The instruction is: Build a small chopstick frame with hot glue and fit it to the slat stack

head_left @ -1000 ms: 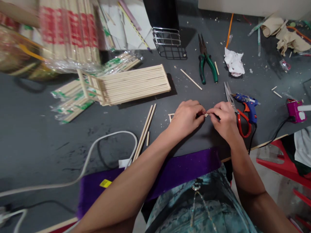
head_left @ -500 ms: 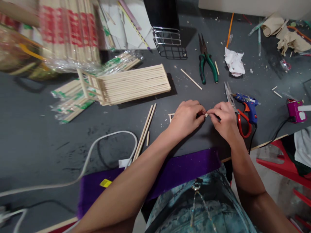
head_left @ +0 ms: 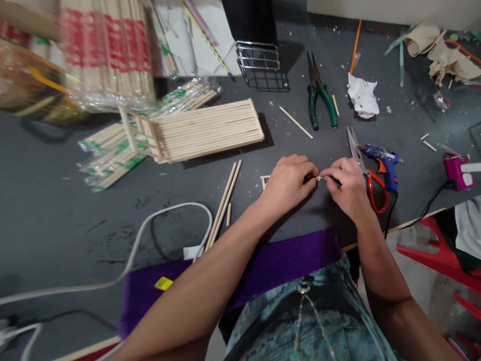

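My left hand is closed in a pinch low over the grey table, its fingertips at a small pale wooden piece. From the other side my right hand pinches the same piece between thumb and forefinger. Fingers cover most of it, so its full shape is hidden. A corner of a thin wooden stick frame shows past the left hand's wrist side; whether it joins the pinched piece cannot be seen. Red-handled scissors lie open beside my right hand, with a blue glue gun just beyond.
A miniature bed-like stick model lies ahead to the left, near packs of wrapped chopsticks. Loose sticks rest left of my forearm. Green-handled pliers, crumpled paper, a wire holder and a white cable are also around.
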### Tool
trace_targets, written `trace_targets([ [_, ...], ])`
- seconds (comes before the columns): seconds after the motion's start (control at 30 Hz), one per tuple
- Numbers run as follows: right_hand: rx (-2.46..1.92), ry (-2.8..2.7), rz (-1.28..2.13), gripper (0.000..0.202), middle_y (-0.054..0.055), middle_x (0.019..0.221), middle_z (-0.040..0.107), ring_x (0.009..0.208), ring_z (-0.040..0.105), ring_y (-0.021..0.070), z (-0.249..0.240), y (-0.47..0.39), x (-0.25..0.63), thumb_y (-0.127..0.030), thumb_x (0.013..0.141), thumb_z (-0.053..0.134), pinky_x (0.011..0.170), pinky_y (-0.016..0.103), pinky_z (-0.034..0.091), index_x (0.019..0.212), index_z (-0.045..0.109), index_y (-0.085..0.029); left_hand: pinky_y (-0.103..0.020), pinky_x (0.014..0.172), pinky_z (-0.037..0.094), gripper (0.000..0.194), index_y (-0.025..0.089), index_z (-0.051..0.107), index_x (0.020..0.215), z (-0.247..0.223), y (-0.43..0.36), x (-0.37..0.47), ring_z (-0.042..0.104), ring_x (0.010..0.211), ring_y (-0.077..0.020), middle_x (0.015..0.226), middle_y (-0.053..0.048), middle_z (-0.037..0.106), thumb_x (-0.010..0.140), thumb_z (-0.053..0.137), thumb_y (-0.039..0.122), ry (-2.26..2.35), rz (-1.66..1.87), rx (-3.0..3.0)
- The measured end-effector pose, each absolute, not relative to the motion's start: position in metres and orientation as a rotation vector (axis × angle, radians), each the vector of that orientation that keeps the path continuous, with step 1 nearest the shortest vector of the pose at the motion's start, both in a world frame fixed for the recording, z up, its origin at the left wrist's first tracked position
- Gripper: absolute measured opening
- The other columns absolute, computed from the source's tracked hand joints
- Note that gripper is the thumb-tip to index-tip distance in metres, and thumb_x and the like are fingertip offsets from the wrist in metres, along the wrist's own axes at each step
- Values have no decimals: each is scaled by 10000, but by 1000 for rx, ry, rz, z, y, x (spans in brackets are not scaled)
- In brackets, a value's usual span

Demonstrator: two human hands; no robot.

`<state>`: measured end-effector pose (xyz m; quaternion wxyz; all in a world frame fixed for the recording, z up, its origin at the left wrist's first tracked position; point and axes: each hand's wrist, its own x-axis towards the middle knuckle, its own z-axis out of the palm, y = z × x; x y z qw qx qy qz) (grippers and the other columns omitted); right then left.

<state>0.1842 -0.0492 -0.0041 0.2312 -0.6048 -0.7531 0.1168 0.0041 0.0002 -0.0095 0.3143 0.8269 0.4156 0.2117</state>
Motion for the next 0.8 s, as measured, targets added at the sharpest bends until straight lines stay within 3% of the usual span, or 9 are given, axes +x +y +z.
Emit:
trace_targets([
  [0.8, -1687, -2083, 287, 149, 62, 914, 633, 947, 545, 249, -6, -48, 184, -219, 956, 615, 855, 406, 458, 933, 760, -240, -348, 792, 413, 82, 183, 705, 868, -10, 0, 4, 592, 830, -207, 817, -32, 677, 864, 632, 146, 1103, 539, 2173],
])
